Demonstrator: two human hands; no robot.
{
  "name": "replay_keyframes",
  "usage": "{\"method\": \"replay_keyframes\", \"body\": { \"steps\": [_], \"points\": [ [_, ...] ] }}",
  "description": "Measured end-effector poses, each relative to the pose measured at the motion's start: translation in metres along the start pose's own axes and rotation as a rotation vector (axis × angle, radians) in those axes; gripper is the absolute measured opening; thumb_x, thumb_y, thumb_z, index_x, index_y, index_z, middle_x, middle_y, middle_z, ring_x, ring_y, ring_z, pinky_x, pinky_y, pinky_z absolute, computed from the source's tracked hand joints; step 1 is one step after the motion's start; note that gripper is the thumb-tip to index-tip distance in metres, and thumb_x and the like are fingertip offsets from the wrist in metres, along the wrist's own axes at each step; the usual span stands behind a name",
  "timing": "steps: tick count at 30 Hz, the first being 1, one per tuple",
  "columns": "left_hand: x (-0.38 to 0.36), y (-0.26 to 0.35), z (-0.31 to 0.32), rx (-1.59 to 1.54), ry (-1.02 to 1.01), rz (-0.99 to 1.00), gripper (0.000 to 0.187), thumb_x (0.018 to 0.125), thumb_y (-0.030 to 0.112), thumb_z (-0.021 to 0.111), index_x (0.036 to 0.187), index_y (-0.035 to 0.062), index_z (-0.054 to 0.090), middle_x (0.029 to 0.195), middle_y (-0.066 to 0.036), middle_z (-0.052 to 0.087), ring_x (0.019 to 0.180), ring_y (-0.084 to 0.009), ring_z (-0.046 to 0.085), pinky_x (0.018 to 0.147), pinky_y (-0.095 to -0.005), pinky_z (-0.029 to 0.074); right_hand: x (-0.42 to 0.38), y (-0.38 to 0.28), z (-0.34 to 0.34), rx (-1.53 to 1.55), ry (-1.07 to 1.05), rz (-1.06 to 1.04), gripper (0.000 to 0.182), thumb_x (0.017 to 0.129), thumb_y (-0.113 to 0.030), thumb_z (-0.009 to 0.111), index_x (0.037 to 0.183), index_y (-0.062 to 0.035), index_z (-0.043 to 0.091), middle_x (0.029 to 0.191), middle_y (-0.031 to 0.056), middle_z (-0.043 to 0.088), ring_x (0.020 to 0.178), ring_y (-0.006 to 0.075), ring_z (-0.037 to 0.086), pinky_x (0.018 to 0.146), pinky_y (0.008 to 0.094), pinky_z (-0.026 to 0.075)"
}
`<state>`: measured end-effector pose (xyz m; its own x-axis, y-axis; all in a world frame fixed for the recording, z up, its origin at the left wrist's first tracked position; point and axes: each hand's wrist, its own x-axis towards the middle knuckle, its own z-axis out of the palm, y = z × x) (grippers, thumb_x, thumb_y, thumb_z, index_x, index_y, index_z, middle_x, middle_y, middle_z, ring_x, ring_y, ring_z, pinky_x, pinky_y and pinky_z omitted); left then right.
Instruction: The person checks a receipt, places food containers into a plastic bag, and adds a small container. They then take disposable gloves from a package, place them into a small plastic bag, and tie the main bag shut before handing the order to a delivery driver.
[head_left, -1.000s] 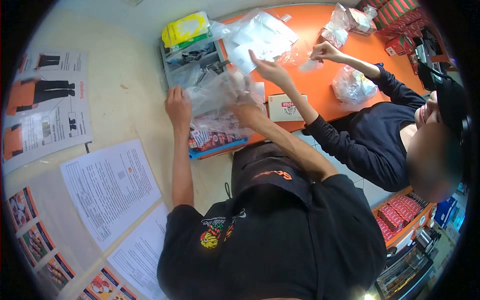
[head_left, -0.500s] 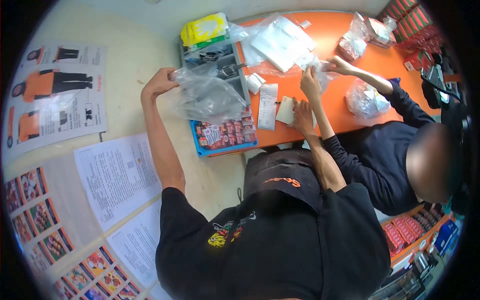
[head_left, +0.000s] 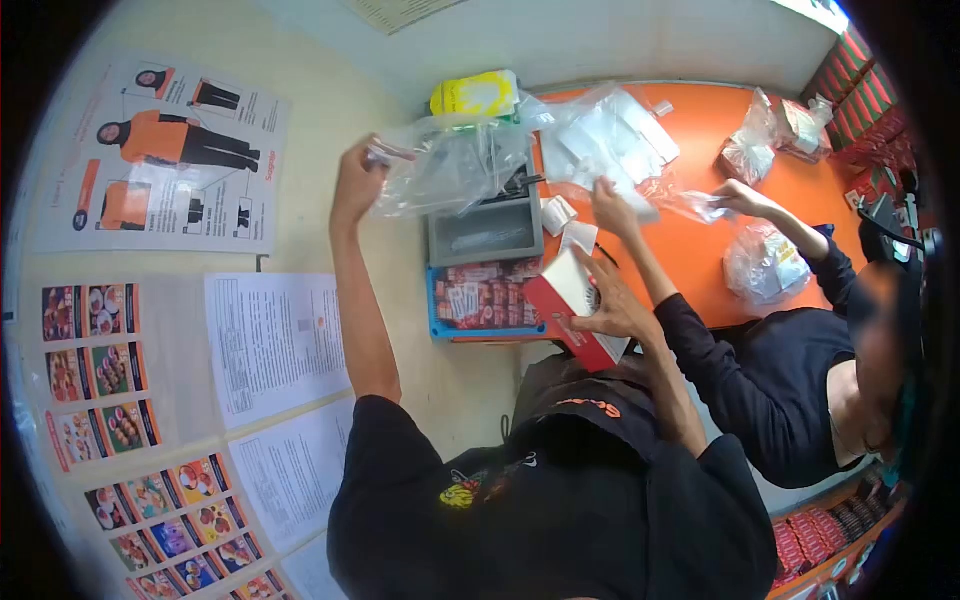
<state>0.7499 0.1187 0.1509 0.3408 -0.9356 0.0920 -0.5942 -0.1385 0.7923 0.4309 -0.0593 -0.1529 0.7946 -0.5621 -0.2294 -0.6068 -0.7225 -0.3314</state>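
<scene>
My left hand [head_left: 362, 182] is raised at the left, its fingers closed on the edge of a clear plastic bag [head_left: 450, 172] that hangs open over a grey tray. My right hand [head_left: 622, 308] grips a red and white box [head_left: 592, 345] from its right side, thumb on the red face. The box is tilted, off the table near my apron. Partly behind it lies a printed receipt [head_left: 579, 237]. A co-worker's hands [head_left: 615, 205] beside mine hold another clear bag [head_left: 690, 203].
A grey divided tray [head_left: 485, 235] and a blue basket of sachets [head_left: 490, 298] stand at the orange table's [head_left: 690, 110] left edge. A yellow pack [head_left: 475, 95] sits behind them. Bagged boxes [head_left: 748, 150] and a bagged item [head_left: 765, 262] are at the right, near the co-worker [head_left: 770, 390].
My right hand has lifted the box from the table and tilted it towards me. My left hand still holds the bag. The co-worker's right hand has moved away, stretching their bag. The view has shifted.
</scene>
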Motion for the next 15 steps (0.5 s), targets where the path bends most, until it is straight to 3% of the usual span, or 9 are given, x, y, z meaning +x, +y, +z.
{"method": "replay_keyframes", "body": {
  "steps": [1,3,6,8,11,13,15],
  "points": [
    [-0.012,-0.001,0.01,-0.034,-0.05,0.04,0.024,0.081,-0.009,0.053,0.098,0.0035,0.064,0.086,-0.006,0.068,0.073,-0.0164,0.059,0.071,-0.0292,0.045,-0.01,-0.03,-0.024,0.172,0.012,-0.07,0.071,0.082,-0.04,0.063,0.14,-0.0096,0.035,0.122,0.0205,0.048,0.112,0.037,0.047,0.097,0.0462,0.039],
    [-0.053,0.023,0.037,0.372,-0.159,0.364,0.021,0.069,-0.015,0.053,0.08,0.0017,0.059,0.089,-0.009,0.064,0.079,-0.0203,0.056,0.071,-0.0295,0.045,-0.046,-0.099,-0.075,0.395,0.035,-0.229,0.08,0.08,-0.046,0.065,0.144,-0.014,0.029,0.133,0.0197,0.037,0.12,0.0393,0.04,0.101,0.0478,0.035],
    [-0.1,0.033,0.05,0.626,-0.072,0.515,0.026,0.06,-0.013,0.059,0.081,0.0011,0.064,0.092,-0.012,0.061,0.09,-0.0272,0.057,0.074,-0.0346,0.048,-0.068,-0.177,-0.135,0.481,-0.025,-0.367,0.093,0.078,-0.054,0.066,0.151,-0.0206,0.019,0.149,0.0184,0.021,0.133,0.0427,0.03,0.107,0.0503,0.03],
    [-0.138,0.026,0.043,0.722,0.059,0.449,0.03,0.058,-0.011,0.059,0.085,0.0012,0.066,0.099,-0.014,0.061,0.094,-0.0309,0.055,0.079,-0.0387,0.047,-0.051,-0.198,-0.151,0.511,-0.134,-0.323,0.098,0.077,-0.057,0.067,0.153,-0.0236,0.015,0.16,0.0143,0.006,0.141,0.0452,0.018,0.112,0.0525,0.024],
    [-0.196,-0.036,0.072,0.591,0.156,0.452,0.038,0.058,-0.01,0.055,0.092,0.0014,0.068,0.111,-0.019,0.06,0.107,-0.0352,0.054,0.094,-0.0429,0.042,-0.015,-0.222,-0.08,1.154,0.438,-0.032,0.051,0.087,-0.041,0.067,0.116,0.0008,0.062,0.108,0.0153,0.063,0.104,0.0254,0.056,0.096,0.0365,0.043],
    [-0.244,-0.091,0.138,0.359,0.229,0.237,0.045,0.062,-0.013,0.05,0.102,0.0007,0.067,0.12,-0.021,0.058,0.121,-0.0379,0.047,0.106,-0.0439,0.034,0.009,-0.218,-0.053,1.585,0.153,0.149,0.073,0.084,-0.044,0.068,0.139,-0.0053,0.041,0.14,0.0164,0.043,0.128,0.0246,0.043,0.107,0.035,0.032],
    [-0.279,-0.122,0.23,0.079,0.382,-0.199,0.033,0.076,0.001,0.052,0.105,0.0007,0.068,0.113,-0.021,0.062,0.12,-0.0411,0.049,0.107,-0.0472,0.033,0.007,-0.243,-0.053,1.642,0.465,0.53,0.098,0.079,-0.051,0.071,0.146,-0.003,0.019,0.145,0.0235,0.03,0.13,0.0294,0.037,0.11,0.0389,0.029]
  ]
}}
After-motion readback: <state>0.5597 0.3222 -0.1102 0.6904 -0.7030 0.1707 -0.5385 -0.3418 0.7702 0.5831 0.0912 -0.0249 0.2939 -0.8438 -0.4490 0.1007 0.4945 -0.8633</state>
